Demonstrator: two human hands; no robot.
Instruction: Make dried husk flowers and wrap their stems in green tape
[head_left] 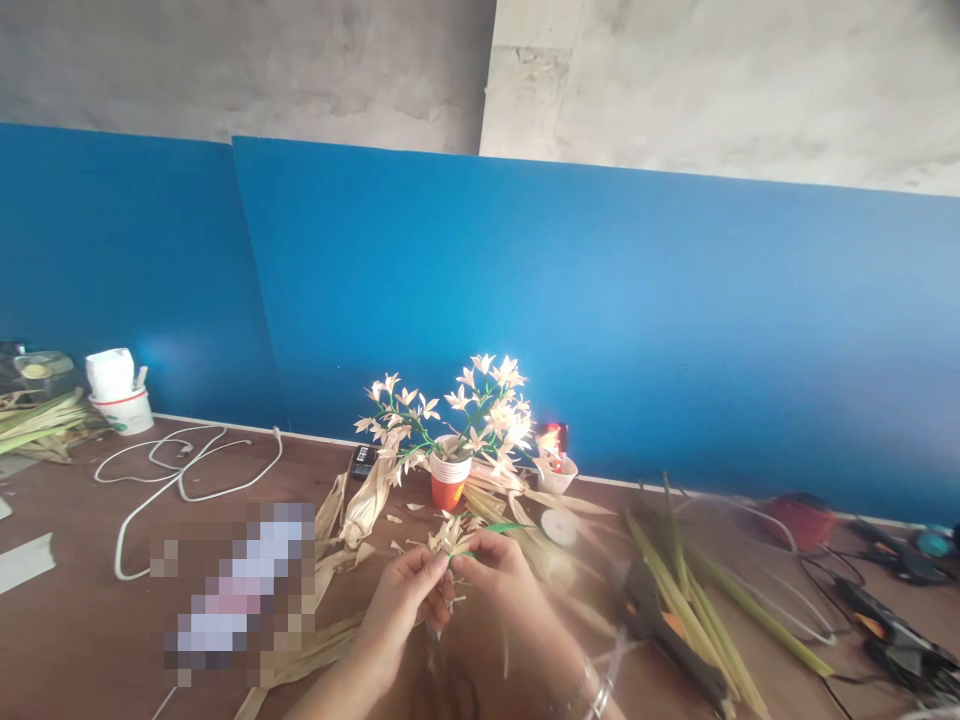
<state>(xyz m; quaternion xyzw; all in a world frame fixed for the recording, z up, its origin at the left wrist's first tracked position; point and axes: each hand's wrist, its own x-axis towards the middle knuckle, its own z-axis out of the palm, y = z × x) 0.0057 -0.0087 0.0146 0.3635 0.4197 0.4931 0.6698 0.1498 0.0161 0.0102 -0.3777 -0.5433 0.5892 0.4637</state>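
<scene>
My left hand point(411, 588) is closed in a pinch on the base of a pale husk flower point(452, 532). Close against it, my right hand point(501, 578) pinches a thin green strip point(510, 527) at the flower's base, one end sticking out to the right. Just beyond both hands stands a red-and-white paper cup point(448, 488), from which green stems with many cream flowers point(499, 420) spread out. Dry corn husks point(369, 505) lie around the cup. A white tape roll point(559, 527) lies right of my hands.
A black glue gun point(671, 635) and long green-yellow husk leaves point(697, 610) lie at the right, near a red container point(799, 522) and black cables. On the left are a white cable point(180, 480), a white tub point(124, 410) and a blurred-out object. A blue partition point(585, 320) borders the table.
</scene>
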